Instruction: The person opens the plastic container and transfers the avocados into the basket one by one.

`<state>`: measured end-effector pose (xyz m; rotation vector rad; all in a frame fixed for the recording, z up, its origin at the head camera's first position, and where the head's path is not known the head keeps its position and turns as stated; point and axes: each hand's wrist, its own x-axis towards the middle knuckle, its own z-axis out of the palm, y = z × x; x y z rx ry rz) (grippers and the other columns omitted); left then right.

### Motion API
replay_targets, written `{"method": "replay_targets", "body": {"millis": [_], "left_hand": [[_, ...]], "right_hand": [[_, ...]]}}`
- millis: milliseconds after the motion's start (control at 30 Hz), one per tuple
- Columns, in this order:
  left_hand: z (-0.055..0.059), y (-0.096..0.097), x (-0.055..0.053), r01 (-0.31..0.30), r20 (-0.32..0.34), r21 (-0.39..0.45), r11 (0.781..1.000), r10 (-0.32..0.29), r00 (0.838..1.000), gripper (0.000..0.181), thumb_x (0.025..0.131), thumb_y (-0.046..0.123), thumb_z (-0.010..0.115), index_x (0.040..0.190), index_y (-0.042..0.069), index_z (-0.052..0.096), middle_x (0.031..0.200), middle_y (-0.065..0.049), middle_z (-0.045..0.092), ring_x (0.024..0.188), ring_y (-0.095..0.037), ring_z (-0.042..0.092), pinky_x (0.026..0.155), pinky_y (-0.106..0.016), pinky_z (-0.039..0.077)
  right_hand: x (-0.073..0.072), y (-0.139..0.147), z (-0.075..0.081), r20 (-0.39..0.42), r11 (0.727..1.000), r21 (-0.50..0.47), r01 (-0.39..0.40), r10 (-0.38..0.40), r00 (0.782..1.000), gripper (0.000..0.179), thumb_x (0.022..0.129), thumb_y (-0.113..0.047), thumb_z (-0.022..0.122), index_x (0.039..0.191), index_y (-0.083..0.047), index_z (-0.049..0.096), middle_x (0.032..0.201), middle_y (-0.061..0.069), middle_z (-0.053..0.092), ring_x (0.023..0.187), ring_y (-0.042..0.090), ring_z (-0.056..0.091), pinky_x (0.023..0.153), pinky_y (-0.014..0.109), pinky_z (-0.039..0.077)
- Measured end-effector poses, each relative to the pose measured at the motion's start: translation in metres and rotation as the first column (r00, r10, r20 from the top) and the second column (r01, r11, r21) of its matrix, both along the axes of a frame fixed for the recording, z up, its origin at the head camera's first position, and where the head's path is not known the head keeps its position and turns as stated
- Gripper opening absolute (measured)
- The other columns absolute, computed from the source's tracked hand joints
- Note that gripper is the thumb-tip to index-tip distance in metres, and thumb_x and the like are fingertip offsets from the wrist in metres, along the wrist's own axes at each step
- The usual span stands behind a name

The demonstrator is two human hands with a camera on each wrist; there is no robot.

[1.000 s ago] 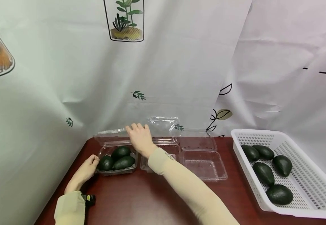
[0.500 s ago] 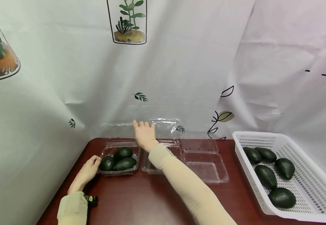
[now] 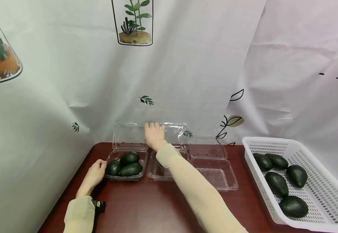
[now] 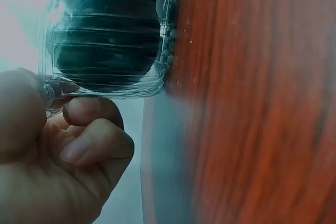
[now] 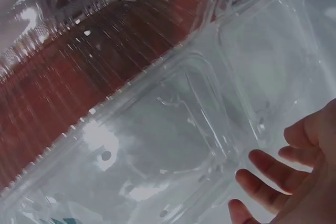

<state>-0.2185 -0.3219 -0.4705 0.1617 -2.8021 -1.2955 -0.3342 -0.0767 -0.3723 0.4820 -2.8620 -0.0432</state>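
My left hand (image 3: 95,173) pinches the left rim of a clear plastic clamshell box (image 3: 125,178) that holds three dark green avocados (image 3: 131,169). In the left wrist view the thumb lies on the rim and the curled fingers (image 4: 94,142) sit under it, close against an avocado (image 4: 105,35) seen through the ribbed wall. This box's lid (image 3: 129,136) stands raised behind it. My right hand (image 3: 155,136) is at the lid's right end, fingers spread and apart in the right wrist view, with nothing between them. Whether a fingertip touches a lid, I cannot tell.
Two more lidded clear boxes stand to the right, the middle box (image 3: 157,177) partly behind the right sleeve and the right-hand box (image 3: 215,174) with its lid back. A white perforated basket (image 3: 262,191) at the right holds several avocados (image 3: 293,206). A patterned sheet (image 3: 186,74) hangs behind.
The lid of the left box has swung from leaning left to standing straighter behind its box. My right hand has shifted slightly right and its fingers have spread. The left hand keeps its hold.
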Motion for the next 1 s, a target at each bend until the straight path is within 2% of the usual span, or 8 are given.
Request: {"method": "replay_targets", "body": {"millis": [200,333,433,633,800,1000], "left_hand": [[-0.001,-0.002,0.000,-0.002,0.021,0.049,0.999,0.001,1.000,0.033,0.108,0.029,0.032,0.111,0.001,0.048,0.068,-0.008,0.047,0.062,-0.025,0.051,0.055,-0.035,0.042],[-0.001,-0.003,-0.003,0.011,0.008,0.059,0.998,-0.011,1.000,0.035,0.108,0.029,0.032,0.114,0.000,0.050,0.069,-0.009,0.048,0.063,-0.026,0.052,0.055,-0.035,0.042],[-0.002,-0.004,-0.005,0.013,0.015,0.067,0.998,-0.014,1.000,0.035,0.108,0.030,0.032,0.110,0.000,0.050,0.068,-0.008,0.048,0.059,-0.025,0.050,0.054,-0.035,0.042],[-0.001,-0.004,-0.008,0.022,0.012,0.111,0.994,-0.024,1.000,0.041,0.108,0.038,0.032,0.093,0.003,0.046,0.067,-0.009,0.048,0.054,-0.023,0.044,0.052,-0.036,0.040],[0.000,-0.005,-0.009,0.022,0.012,0.150,0.988,-0.024,1.000,0.038,0.108,0.036,0.034,0.096,0.002,0.047,0.068,-0.009,0.049,0.053,-0.021,0.042,0.052,-0.035,0.040],[-0.004,-0.008,-0.006,0.024,0.016,0.194,0.981,-0.028,0.999,0.035,0.108,0.033,0.036,0.100,0.002,0.048,0.067,-0.006,0.046,0.054,-0.019,0.041,0.052,-0.034,0.039]], "right_hand": [[0.007,-0.002,-0.004,-0.031,0.999,-0.020,-0.050,0.050,0.998,0.057,0.091,-0.039,0.065,0.142,-0.020,0.046,0.134,0.006,0.051,0.125,0.028,0.043,0.100,0.054,0.032],[0.015,-0.004,-0.003,-0.032,0.995,-0.037,-0.093,0.092,0.995,0.044,0.094,-0.034,0.061,0.135,-0.022,0.053,0.131,0.005,0.052,0.121,0.026,0.045,0.100,0.053,0.034],[0.023,-0.006,-0.003,0.001,0.988,-0.054,-0.146,0.147,0.989,0.037,0.097,-0.031,0.056,0.133,-0.022,0.056,0.128,0.005,0.054,0.117,0.025,0.047,0.096,0.052,0.037],[0.037,-0.011,-0.003,0.080,0.976,-0.083,-0.203,0.209,0.975,0.040,0.098,-0.031,0.058,0.137,-0.025,0.054,0.127,0.002,0.056,0.113,0.023,0.050,0.090,0.048,0.037],[0.043,-0.020,-0.006,0.140,0.965,-0.059,-0.256,0.262,0.955,0.043,0.096,-0.032,0.060,0.139,-0.027,0.054,0.132,0.000,0.055,0.117,0.023,0.050,0.094,0.049,0.038],[0.046,-0.031,-0.019,0.196,0.959,-0.034,-0.281,0.282,0.939,0.046,0.095,-0.035,0.062,0.140,-0.034,0.053,0.137,-0.003,0.053,0.121,0.023,0.050,0.098,0.050,0.038]]}}
